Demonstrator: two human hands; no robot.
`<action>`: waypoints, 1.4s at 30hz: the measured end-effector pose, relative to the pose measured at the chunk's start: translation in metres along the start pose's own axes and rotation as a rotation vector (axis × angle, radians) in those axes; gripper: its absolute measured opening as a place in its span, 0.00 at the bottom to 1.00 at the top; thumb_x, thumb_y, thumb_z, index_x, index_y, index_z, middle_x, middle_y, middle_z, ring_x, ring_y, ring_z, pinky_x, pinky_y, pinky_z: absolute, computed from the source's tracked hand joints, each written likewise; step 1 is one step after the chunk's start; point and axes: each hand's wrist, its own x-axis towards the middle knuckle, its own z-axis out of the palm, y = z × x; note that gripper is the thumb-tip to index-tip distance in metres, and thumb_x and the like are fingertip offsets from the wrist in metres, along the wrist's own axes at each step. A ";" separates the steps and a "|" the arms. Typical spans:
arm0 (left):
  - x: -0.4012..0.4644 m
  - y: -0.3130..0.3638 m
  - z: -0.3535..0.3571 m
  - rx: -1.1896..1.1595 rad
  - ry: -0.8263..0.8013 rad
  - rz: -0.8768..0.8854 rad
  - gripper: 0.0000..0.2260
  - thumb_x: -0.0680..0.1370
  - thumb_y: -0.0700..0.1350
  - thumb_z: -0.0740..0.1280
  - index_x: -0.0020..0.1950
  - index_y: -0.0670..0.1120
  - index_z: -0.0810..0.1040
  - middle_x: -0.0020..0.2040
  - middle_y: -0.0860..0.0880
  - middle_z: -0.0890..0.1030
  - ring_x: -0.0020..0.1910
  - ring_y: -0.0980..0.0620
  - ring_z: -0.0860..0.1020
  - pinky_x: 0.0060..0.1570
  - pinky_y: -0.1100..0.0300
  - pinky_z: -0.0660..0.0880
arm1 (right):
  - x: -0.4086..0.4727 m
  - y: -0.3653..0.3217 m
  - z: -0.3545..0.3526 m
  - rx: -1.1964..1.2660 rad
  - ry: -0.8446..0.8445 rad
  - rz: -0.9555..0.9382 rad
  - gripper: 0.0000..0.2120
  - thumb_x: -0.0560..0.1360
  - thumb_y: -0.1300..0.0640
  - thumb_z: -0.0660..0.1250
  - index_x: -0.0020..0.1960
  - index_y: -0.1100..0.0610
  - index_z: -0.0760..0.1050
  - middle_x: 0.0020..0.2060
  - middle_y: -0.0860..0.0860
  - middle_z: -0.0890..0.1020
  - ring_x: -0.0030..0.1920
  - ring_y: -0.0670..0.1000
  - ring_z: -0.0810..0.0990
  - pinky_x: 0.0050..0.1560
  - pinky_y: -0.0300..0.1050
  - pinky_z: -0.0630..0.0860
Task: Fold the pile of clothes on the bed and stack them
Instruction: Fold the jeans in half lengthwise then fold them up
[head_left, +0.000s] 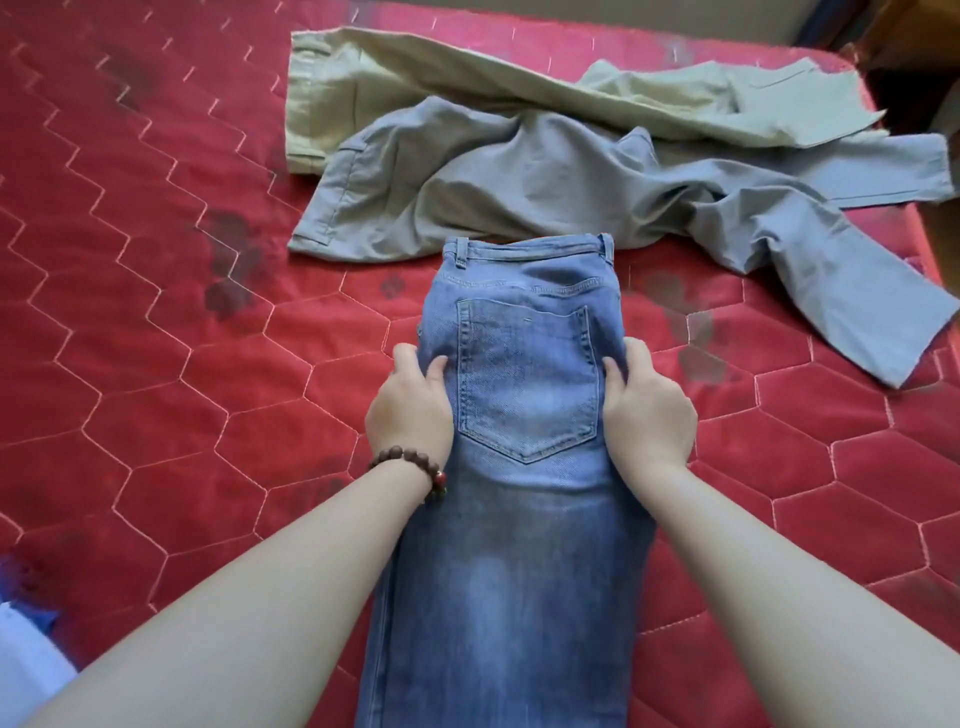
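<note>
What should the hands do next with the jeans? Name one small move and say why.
Probably fold the jeans crosswise, bringing the waistband toward the legs. They already lie halved lengthwise, back pocket up, with the left hand and right hand gripping their side edges, while the grey trousers and khaki trousers still lie unfolded.

Left hand (410, 400): palm down, fingers curled forward, thumb angled inward toward the right hand, closed in a pinch.
Left wrist: straight, ringed by a bracelet of dark beads (410, 467).
Left forearm: bare, reaching forward from the lower left.
Right hand (647, 402): palm down, fingers curled, thumb pointing inward, closed in a pinch.
Right forearm: bare, reaching forward from the lower right.
Hands: level, apart.
</note>
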 end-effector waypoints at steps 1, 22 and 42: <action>0.006 0.000 0.001 -0.020 0.037 -0.026 0.14 0.81 0.49 0.60 0.64 0.43 0.69 0.54 0.38 0.78 0.53 0.36 0.76 0.44 0.49 0.67 | 0.008 -0.002 0.001 -0.005 -0.025 0.003 0.19 0.82 0.48 0.55 0.71 0.53 0.65 0.49 0.62 0.81 0.50 0.66 0.79 0.44 0.54 0.70; -0.146 -0.090 0.040 0.514 -0.202 0.591 0.23 0.78 0.47 0.54 0.73 0.42 0.69 0.74 0.42 0.67 0.73 0.41 0.65 0.69 0.43 0.59 | -0.172 0.001 0.090 -0.217 -0.116 -0.408 0.25 0.79 0.51 0.52 0.74 0.56 0.65 0.75 0.55 0.64 0.75 0.56 0.60 0.70 0.68 0.56; -0.361 -0.206 -0.042 0.585 -0.422 0.646 0.27 0.79 0.54 0.51 0.78 0.48 0.56 0.78 0.41 0.56 0.77 0.39 0.53 0.73 0.42 0.52 | -0.442 0.043 0.062 -0.253 -0.229 -0.260 0.26 0.79 0.47 0.50 0.77 0.52 0.59 0.76 0.54 0.60 0.77 0.56 0.57 0.72 0.66 0.51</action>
